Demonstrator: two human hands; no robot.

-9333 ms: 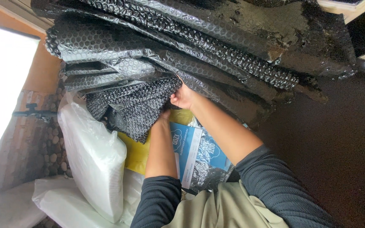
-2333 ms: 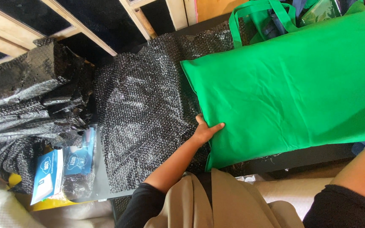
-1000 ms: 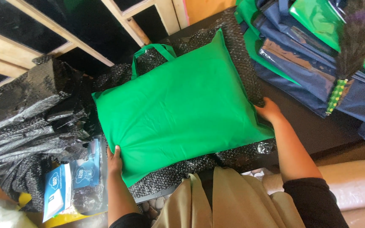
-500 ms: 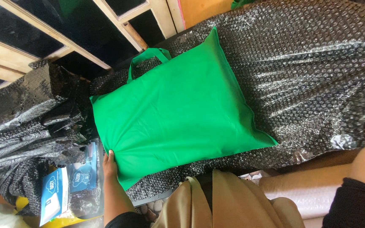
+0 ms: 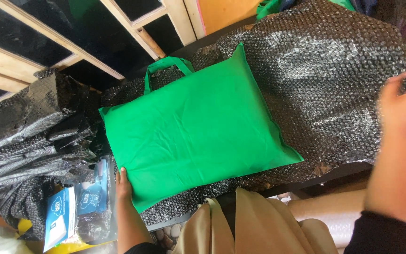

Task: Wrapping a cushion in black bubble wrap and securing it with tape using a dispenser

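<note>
A green fabric bag [image 5: 193, 127] with loop handles [image 5: 165, 66] lies flat on a sheet of black bubble wrap [image 5: 334, 80]. My left hand [image 5: 122, 181] rests against the bag's near left edge, fingers flat. Over at the right, blurred by motion, my right hand [image 5: 402, 103] pinches the bubble wrap and lifts it.
A heap of crumpled black bubble wrap [image 5: 29, 150] sits at the left. Blue and white packets [image 5: 76, 202] lie below it by something yellow [image 5: 69, 247]. Wooden frames [image 5: 132, 28] stand behind. A pale roll [image 5: 325, 216] lies at lower right.
The view swung from the bubble wrap heap to the green bag. The bag was slid left onto the black sheet, and my right hand left its edge and took hold of the wrap at the right.
</note>
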